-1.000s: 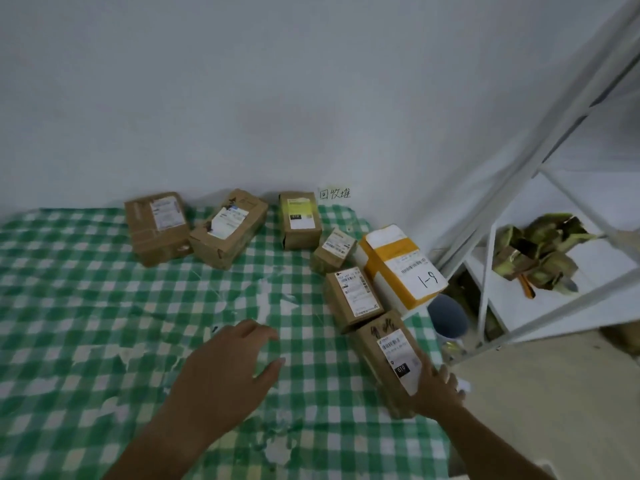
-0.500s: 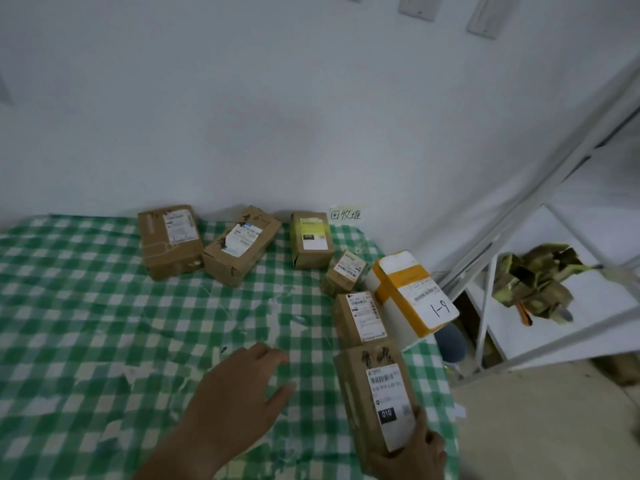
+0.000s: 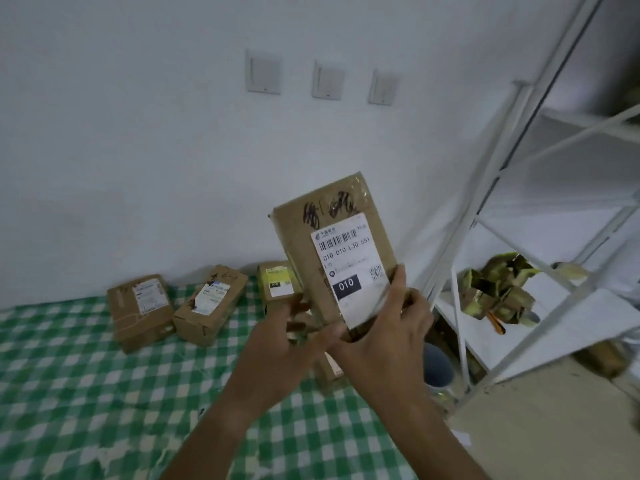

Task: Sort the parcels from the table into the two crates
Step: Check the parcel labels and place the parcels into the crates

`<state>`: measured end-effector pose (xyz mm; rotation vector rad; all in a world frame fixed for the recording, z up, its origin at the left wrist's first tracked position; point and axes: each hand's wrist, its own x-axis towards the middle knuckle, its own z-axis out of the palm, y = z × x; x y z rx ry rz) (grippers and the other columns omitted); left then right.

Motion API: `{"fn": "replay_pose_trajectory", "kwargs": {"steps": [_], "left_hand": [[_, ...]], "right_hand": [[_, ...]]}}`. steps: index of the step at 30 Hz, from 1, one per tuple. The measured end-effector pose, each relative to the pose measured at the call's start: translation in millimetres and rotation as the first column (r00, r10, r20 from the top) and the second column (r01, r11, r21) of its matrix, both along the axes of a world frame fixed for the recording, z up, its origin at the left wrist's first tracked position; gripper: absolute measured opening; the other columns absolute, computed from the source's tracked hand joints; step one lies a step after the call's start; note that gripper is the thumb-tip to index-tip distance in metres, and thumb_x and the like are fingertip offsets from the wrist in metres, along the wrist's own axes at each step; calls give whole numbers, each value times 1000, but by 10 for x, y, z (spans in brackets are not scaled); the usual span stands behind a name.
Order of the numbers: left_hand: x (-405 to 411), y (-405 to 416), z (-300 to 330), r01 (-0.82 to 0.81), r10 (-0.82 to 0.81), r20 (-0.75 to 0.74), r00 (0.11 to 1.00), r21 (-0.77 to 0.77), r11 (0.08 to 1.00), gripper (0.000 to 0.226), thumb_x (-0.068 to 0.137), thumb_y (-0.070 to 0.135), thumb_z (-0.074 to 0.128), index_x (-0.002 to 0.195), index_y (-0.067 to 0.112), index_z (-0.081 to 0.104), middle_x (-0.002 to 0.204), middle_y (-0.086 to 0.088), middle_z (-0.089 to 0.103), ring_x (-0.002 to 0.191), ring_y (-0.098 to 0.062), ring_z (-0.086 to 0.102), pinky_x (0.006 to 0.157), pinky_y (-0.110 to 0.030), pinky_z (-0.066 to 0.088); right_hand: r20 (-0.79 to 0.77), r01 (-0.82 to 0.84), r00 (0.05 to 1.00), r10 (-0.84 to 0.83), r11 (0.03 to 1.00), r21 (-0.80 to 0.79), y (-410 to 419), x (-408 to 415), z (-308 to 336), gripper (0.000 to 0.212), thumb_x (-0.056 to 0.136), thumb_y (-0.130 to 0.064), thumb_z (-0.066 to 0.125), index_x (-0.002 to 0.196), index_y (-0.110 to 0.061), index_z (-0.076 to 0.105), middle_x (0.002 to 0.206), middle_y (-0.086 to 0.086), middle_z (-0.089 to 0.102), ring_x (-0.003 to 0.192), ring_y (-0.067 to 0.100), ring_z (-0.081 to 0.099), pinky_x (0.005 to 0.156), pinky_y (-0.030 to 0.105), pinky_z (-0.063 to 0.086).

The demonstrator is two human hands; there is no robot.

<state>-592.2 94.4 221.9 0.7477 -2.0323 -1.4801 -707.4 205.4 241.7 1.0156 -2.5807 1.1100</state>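
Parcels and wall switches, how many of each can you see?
Parcel held up: 1
Parcels in plain view on the table: 3
Parcel peeking out under the hands: 1
Wall switches: 3
Total: 8; more may be hidden.

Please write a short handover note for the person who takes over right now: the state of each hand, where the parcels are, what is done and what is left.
Right hand: grips the lower end of the raised parcel, label with "010" facing the camera.
Left hand: at the parcel's lower left corner; whether it holds is unclear.
Other parcels: three along the wall on the checked table: the left parcel, the middle parcel, the yellow-label parcel. More lie partly hidden behind the hands.
Done: one parcel picked up.
Left: put it in its crate, then sort the rest. No crate is in view.
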Motion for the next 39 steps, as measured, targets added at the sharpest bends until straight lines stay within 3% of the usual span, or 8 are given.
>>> {"fn": "replay_pose_trajectory", "kwargs": {"steps": [4, 10, 14, 18, 21, 24, 33, 39], "left_hand": [[-101, -79, 480, 9, 21, -265, 964, 111, 994, 87, 60, 79, 83, 136, 40, 61, 125, 18, 72, 114, -5, 70, 86, -26, 61], [-64, -79, 1022, 28, -11, -395, 918, 38, 999, 63, 72, 63, 85, 129, 45, 68, 123, 11, 75, 111, -14, 74, 85, -28, 62], [35, -91, 1375, 18, -20, -423, 906, -9, 1000, 58, 78, 52, 77, 132, 31, 70, 124, 8, 76, 112, -16, 73, 90, -29, 60], [92, -48, 1594, 77, -76, -452, 889, -16, 997, 47, 84, 44, 74, 128, 29, 74, 129, 1, 74, 120, -22, 70, 100, -36, 56], [98, -9, 1697, 79, -73, -481, 873, -8, 997, 43, 81, 41, 76, 124, 31, 76, 127, 0, 75, 118, -22, 71, 93, -25, 58], [112, 10, 1736, 64, -70, -482, 874, -28, 998, 42, 83, 44, 74, 123, 34, 76, 127, 2, 75, 119, -21, 71, 97, -26, 57], [143, 30, 1670, 54, -44, -499, 865, 5, 999, 45, 79, 46, 72, 122, 32, 77, 124, 0, 76, 114, -21, 73, 92, -24, 58], [253, -28, 1419, 5, 19, -474, 881, 51, 999, 44, 78, 45, 74, 120, 30, 78, 122, -1, 77, 114, -21, 73, 90, -24, 59]], "right_hand": [[-72, 0, 997, -11, 989, -146, -55, 32, 493, 133, 61, -74, 72, 161, -20, 2, 140, 9, 27, 130, 27, 27, 95, 33, 30], [-156, -143, 982, 110, 966, -215, 133, 22, 930, 131, 64, -84, 66, 161, -26, 1, 137, -4, 24, 126, 15, 31, 90, 22, 37], [-127, -264, 964, 233, 887, -378, 260, -157, 1231, 91, 76, -77, 58, 151, -34, 30, 126, -14, 38, 108, -8, 51, 78, 2, 46], [102, -375, 873, 477, 789, -487, 303, -338, 1460, 84, 80, -73, 58, 150, -34, 36, 132, -16, 60, 107, -1, 67, 88, 29, 61], [148, -442, 796, 587, 730, -522, 311, -350, 1509, 67, 83, -67, 57, 142, -37, 46, 119, -28, 69, 103, -4, 69, 87, 25, 61], [159, -463, 767, 621, 708, -534, 331, -337, 1501, 54, 86, -63, 58, 134, -39, 53, 118, -28, 70, 105, -4, 69, 87, 17, 58], [181, -468, 732, 657, 678, -566, 331, -318, 1448, 46, 87, -61, 59, 127, -39, 57, 115, -28, 71, 104, -6, 68, 79, 7, 52], [303, -442, 710, 636, 737, -511, 202, -418, 977, 71, 80, -87, 49, 138, -45, 49, 125, -26, 67, 110, -1, 68, 81, 20, 59]]}}
